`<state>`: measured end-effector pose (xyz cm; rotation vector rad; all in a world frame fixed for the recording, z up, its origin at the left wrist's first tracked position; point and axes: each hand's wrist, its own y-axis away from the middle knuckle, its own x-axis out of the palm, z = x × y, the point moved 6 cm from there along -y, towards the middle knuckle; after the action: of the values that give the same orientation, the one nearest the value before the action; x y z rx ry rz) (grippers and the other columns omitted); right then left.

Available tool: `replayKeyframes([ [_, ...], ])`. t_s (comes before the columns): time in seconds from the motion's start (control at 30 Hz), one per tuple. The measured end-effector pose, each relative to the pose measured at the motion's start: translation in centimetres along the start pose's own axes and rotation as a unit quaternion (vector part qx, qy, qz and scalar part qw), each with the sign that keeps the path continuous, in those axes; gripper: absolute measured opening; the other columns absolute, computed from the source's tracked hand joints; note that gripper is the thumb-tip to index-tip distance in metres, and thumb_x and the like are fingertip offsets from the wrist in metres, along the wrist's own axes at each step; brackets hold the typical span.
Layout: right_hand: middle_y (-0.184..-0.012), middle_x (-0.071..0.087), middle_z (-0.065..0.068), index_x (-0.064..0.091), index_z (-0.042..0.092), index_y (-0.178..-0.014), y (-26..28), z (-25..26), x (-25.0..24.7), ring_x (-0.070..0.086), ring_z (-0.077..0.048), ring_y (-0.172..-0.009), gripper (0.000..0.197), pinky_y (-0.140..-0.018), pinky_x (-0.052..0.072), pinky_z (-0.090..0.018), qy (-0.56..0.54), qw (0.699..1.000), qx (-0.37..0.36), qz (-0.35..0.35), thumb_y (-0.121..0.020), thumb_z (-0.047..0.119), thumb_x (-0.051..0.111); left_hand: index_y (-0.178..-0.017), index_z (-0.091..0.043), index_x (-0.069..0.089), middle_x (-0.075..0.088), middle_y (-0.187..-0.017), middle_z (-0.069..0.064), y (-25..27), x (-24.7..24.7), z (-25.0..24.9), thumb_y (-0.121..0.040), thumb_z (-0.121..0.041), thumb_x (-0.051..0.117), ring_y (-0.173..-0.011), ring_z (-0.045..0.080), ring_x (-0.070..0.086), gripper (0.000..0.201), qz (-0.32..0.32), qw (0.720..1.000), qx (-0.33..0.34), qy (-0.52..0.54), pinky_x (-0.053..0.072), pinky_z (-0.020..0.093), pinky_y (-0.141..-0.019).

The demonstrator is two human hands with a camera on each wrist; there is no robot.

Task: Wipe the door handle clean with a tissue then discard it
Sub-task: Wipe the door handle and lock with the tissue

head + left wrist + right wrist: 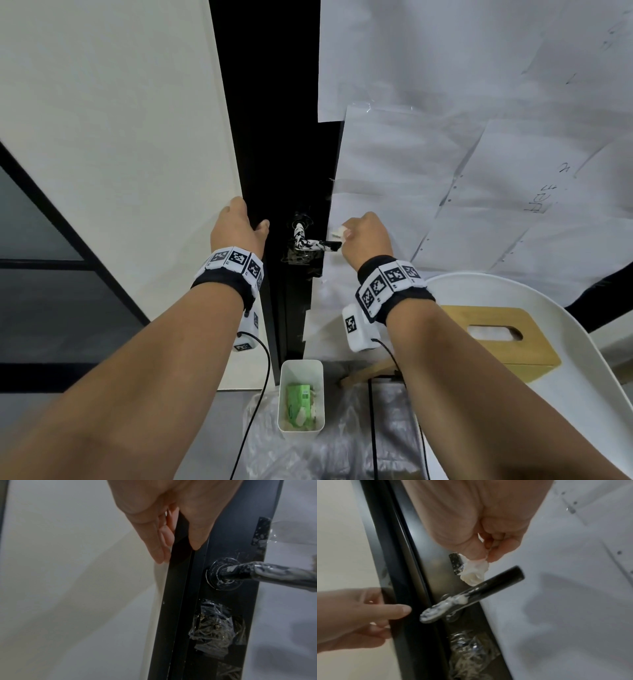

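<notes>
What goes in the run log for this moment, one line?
stage: wiping | right hand: pinches tissue at door handle | left hand: grips door edge | handle: white smears remain

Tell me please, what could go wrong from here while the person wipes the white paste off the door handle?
1. The tissue pinched in the right hand is a small wad; the paste on the door handle may smear rather than lift, or reach the fingers.
2. The left hand grips the door edge, so a shifting door might pinch it.
3. The white bin is narrow; the dropped tissue could miss.
</notes>
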<state>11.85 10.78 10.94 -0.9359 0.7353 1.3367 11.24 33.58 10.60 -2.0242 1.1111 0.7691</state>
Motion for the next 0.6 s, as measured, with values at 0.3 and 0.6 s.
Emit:
replayKeyframes([
  [0.3,-0.104,0.056,-0.01,0.068,0.011,-0.1,0.1,0.7,0.9,0.049,-0.031,-0.103,0.028,-0.08,0.034,-0.036,0.15,0.988,0.012,0.016,-0.08,0.014,0.049,-0.086,-0.014,0.037,0.047,-0.082,0.004,0.1,0.0,0.0,-0.085,-0.03,0.067,-0.068,0.025,0.046,0.034,-0.002,1.0,-0.01,-0.001,0.033,0.032,-0.059],
  [0.6,-0.113,0.058,-0.019,0.066,0.007,-0.112,0.3,2.4,1.5,0.054,-0.037,-0.107,0.03,-0.091,0.048,-0.043,-0.047,0.998,-0.005,0.029,-0.09,0.006,0.046,-0.088,-0.014,0.038,0.048,-0.082,0.004,0.1,0.0,-0.1,-0.086,-0.03,0.067,-0.069,0.024,0.046,0.033,0.003,1.0,-0.008,-0.005,0.033,0.032,-0.059],
])
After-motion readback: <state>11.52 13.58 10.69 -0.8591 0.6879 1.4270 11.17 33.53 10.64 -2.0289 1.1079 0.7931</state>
